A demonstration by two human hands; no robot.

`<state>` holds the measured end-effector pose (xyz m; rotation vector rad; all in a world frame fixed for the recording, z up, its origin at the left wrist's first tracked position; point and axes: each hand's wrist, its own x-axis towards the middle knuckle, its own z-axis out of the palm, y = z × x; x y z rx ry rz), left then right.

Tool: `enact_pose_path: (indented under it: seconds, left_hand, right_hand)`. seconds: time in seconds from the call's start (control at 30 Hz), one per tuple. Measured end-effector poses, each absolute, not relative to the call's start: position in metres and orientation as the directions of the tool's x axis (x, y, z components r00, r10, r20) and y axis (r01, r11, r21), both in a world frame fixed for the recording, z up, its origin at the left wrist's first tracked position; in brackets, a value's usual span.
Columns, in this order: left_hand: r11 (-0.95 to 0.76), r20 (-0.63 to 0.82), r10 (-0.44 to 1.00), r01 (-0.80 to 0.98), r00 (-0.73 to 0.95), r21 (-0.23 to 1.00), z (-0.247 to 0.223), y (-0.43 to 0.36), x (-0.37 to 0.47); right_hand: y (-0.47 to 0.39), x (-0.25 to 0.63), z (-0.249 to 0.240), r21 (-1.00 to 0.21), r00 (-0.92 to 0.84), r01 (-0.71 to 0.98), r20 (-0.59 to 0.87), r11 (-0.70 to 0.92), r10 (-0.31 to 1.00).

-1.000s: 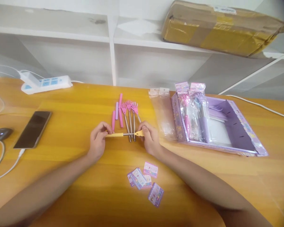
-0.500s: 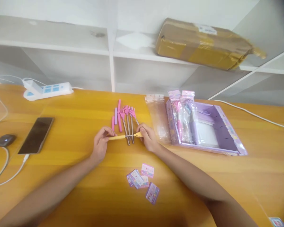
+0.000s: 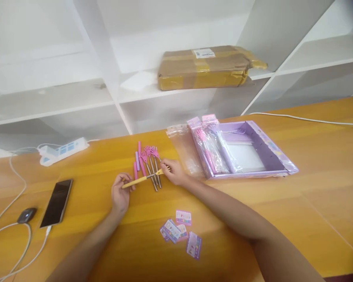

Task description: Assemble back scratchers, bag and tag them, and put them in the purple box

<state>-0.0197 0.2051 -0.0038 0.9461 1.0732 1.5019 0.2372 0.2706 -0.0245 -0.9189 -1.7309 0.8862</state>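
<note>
A yellow back scratcher (image 3: pixel 134 182) with a short metal shaft is held slantwise above the table between both hands. My left hand (image 3: pixel 119 194) is loosely closed about the handle's lower end, fingers curled. Closed on the yellow claw-shaped head is my right hand (image 3: pixel 173 172), which partly hides it. Just behind lie several pink-headed back scratchers (image 3: pixel 148 150) with bare metal shafts. Pink handle tubes (image 3: pixel 139 149) and a lilac tube (image 3: pixel 137 161) lie left of them.
Clear plastic bags (image 3: pixel 188 152) lie beside a purple open box (image 3: pixel 264 172) with bagged back scratchers (image 3: pixel 206 150) in it. Small printed cards (image 3: pixel 183 217) are scattered in front. At left are a phone (image 3: pixel 56 203) and power strip (image 3: pixel 66 150); a taped carton (image 3: pixel 206 70) sits on the shelf.
The camera view has shifted and tilted. The yellow back scratcher now slants, its handle end lower toward my left hand, whose fingers look looser. My right hand stays at its head.
</note>
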Motion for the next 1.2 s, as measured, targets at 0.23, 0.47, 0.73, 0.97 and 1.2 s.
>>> enact_pose_path:
  seconds: [0.23, 0.47, 0.73, 0.97, 1.2]
  left_hand:
    - [-0.123, 0.008, 0.948, -0.342, -0.319, 0.932, -0.002, 0.222, -0.032]
    - [0.09, -0.215, 0.969, -0.635, -0.122, 0.767, 0.009, 0.236, -0.048]
    - [0.043, -0.132, 0.985, -0.579, -0.113, 0.814, 0.005, 0.245, -0.061]
    - [-0.21, 0.199, 0.962, -0.042, -0.19, 0.977, -0.006, 0.24, -0.048]
    - [-0.344, 0.349, 0.93, 0.613, 0.117, 0.711, 0.003, 0.215, -0.037]
  right_hand:
    - [0.273, 0.233, -0.022, -0.855, -0.277, 0.255, 0.382, 0.451, 0.881]
    - [0.269, 0.239, -0.018, -0.876, -0.312, 0.274, 0.309, 0.396, 0.899]
    - [0.269, 0.243, -0.026, -0.865, -0.327, 0.318, 0.284, 0.388, 0.901]
    - [0.266, 0.237, -0.024, -0.711, -0.433, 0.447, 0.359, 0.543, 0.827]
    - [0.25, 0.239, -0.003, -0.419, -0.483, 0.718, 0.276, 0.556, 0.831]
